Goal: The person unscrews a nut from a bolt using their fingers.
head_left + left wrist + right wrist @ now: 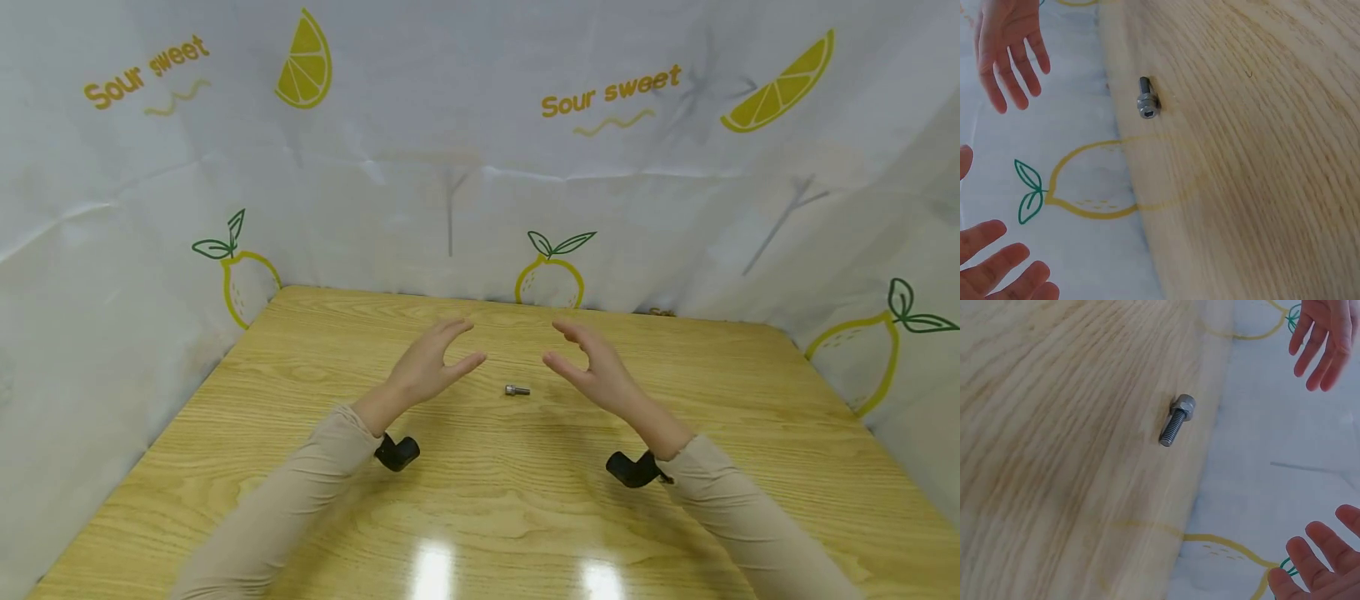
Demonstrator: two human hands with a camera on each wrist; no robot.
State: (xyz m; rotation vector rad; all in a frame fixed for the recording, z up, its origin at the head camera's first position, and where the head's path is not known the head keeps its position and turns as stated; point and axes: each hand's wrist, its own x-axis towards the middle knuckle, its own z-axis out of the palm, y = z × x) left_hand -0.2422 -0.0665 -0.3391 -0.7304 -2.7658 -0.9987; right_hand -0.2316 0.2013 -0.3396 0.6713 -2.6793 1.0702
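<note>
A small metal socket-head bolt (pixel 517 390) lies on its side on the wooden table, its head to the left and its threaded end to the right in the head view. What looks like a nut sits on it close under the head, seen in the left wrist view on the bolt (pixel 1147 99) and in the right wrist view on the bolt (pixel 1177 419). My left hand (pixel 435 362) hovers left of the bolt, and my right hand (pixel 596 371) hovers to its right. Both have spread, gently bent fingers, hold nothing and are apart from the bolt.
The wooden table (pixel 480 517) reaches back to a white curtain (pixel 375 233) printed with lemons, which also stands at both sides. A black wrist mount (pixel 397 452) hangs under the left sleeve, another black mount (pixel 632 469) under the right.
</note>
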